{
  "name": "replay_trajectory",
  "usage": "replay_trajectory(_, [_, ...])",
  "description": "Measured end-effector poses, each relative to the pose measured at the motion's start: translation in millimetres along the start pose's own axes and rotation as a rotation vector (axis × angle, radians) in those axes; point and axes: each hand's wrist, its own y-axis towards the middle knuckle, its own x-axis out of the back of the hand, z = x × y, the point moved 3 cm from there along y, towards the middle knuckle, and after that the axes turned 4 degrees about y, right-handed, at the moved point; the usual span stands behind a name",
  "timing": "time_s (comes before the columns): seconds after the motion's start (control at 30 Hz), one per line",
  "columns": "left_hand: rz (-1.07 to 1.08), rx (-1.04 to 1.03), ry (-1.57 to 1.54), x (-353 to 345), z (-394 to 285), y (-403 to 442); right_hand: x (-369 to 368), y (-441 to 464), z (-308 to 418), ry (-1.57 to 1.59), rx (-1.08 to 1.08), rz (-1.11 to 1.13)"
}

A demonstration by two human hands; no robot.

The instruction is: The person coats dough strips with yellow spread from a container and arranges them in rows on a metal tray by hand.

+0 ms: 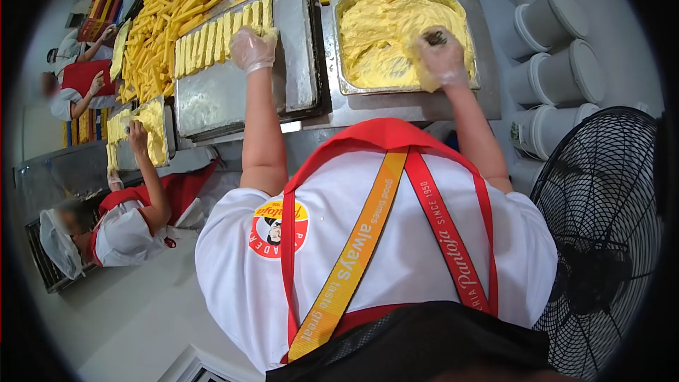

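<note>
Metal-topped table spans the far side. Black fan stands near right. 2 co-workers occupy the left side. Stick pile, yellow, lies far left on the table. Baking tray lies left of centre; 1 row of coated sticks lies across its far part. Steel pan, right of the tray, contains yellow cream. Left hand, gloved, is at the row's right end; whether its fingers pinch a stick cannot be told. Right hand, gloved, is closed around a dark object over the cream.
</note>
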Motion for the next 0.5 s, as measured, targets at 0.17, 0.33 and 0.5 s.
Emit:
replay_trajectory(0.17, [-0.108,-0.189,-0.019,44,-32,21,-8,1,12,0.018,0.046,0.367])
replay_trajectory(0.33, [-0.041,-0.679,-0.183,0,-128,58,-1,36,4,-0.253,0.018,0.126])
replay_trajectory(0.5, [0.398,-0.982,0.196,-107,-189,83,-33,11,28,-0.219,0.436,0.358])
